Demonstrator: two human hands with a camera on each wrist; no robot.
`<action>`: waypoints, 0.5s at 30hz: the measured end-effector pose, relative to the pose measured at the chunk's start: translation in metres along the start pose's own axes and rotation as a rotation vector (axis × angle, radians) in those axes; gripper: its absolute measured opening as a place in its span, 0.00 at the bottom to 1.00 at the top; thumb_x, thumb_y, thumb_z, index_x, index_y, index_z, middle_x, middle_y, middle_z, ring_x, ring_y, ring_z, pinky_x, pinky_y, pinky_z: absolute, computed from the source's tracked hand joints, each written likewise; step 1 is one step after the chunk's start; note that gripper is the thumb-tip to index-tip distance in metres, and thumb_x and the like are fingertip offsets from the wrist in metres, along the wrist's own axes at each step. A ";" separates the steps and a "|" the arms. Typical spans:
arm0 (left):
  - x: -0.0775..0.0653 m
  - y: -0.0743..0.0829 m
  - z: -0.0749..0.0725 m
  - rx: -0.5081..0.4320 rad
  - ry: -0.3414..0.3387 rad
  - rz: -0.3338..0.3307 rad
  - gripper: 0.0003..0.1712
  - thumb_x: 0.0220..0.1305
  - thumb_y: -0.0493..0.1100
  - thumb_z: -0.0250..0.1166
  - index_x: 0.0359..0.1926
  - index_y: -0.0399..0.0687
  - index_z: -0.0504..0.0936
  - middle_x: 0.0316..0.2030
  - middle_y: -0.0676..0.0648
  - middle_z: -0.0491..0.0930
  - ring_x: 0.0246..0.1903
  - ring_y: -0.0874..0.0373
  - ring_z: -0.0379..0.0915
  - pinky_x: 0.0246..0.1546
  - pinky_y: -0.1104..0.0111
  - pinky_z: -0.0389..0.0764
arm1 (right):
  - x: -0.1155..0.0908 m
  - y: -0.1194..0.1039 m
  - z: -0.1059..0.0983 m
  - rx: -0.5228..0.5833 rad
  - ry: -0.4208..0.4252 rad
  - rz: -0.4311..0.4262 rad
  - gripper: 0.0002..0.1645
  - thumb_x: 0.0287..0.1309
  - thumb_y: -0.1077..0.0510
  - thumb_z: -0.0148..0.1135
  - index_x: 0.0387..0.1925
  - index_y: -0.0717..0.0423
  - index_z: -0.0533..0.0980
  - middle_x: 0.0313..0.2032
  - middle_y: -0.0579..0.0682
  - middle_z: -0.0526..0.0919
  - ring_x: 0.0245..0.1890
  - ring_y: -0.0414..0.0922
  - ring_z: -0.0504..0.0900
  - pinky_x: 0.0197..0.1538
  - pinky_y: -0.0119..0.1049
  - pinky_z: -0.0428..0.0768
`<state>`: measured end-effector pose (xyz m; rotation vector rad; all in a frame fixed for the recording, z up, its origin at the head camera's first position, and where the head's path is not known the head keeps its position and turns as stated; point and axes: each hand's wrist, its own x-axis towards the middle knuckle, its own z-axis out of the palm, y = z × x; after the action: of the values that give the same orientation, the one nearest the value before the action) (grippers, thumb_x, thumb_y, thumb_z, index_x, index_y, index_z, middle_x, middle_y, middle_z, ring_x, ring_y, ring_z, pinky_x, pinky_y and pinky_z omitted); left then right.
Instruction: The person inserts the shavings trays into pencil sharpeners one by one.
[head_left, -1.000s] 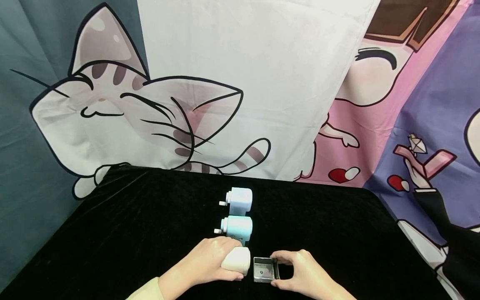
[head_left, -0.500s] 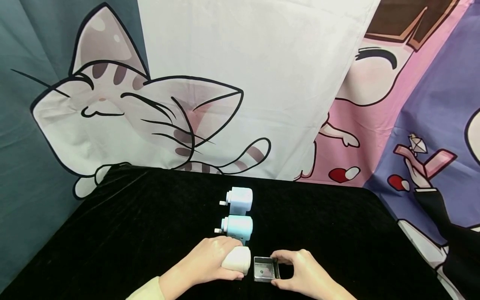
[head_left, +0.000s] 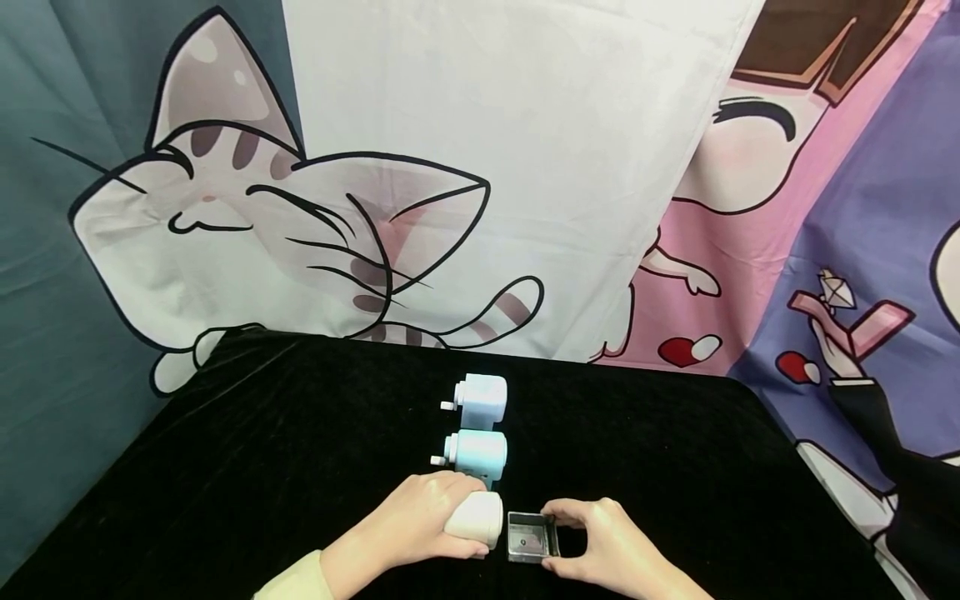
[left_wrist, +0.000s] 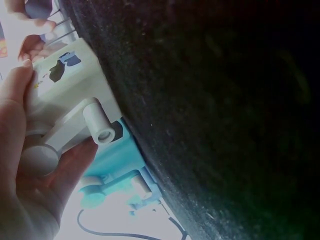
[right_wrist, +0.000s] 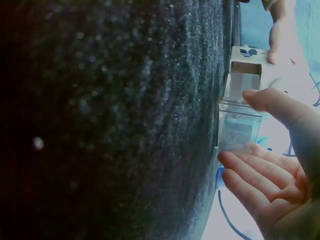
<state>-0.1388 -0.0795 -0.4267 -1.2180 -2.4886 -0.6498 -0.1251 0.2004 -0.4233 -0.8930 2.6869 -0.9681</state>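
Note:
My left hand (head_left: 427, 517) grips a cream hand-crank pencil sharpener (head_left: 474, 518) from its left side. In the left wrist view, the sharpener's crank (left_wrist: 75, 122) faces the camera, and a small printed picture shows on its body. My right hand (head_left: 606, 542) pinches a clear plastic drawer (head_left: 531, 537) by its right end, thumb on one side and fingers on the other. The drawer lies just right of the sharpener, its open top facing up. In the right wrist view, a rectangular opening (right_wrist: 246, 68) in the sharpener's body faces the drawer.
Beyond my left hand stand a light blue sharpener (head_left: 480, 454) and, farther back, a pale lavender-blue one (head_left: 483, 398), both with cranks to the left. Black velvety cloth (head_left: 300, 433) covers the table. A printed cat curtain (head_left: 525, 167) hangs behind it.

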 end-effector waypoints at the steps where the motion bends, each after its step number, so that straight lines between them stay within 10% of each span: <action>1: 0.000 0.000 0.000 -0.001 -0.001 0.000 0.28 0.47 0.66 0.64 0.43 0.55 0.75 0.34 0.59 0.77 0.32 0.69 0.70 0.31 0.76 0.74 | 0.000 0.000 0.000 0.000 0.000 0.000 0.25 0.44 0.41 0.67 0.44 0.45 0.75 0.41 0.42 0.81 0.39 0.34 0.78 0.40 0.35 0.79; 15: 0.001 0.001 -0.002 -0.021 -0.027 -0.019 0.28 0.48 0.66 0.63 0.43 0.54 0.75 0.34 0.58 0.77 0.32 0.68 0.70 0.31 0.76 0.74 | 0.003 -0.003 0.001 0.017 -0.011 -0.007 0.25 0.45 0.42 0.67 0.44 0.47 0.76 0.42 0.44 0.82 0.40 0.36 0.78 0.41 0.35 0.79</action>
<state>-0.1388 -0.0795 -0.4245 -1.2196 -2.5249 -0.6699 -0.1259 0.1961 -0.4220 -0.9025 2.6641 -0.9832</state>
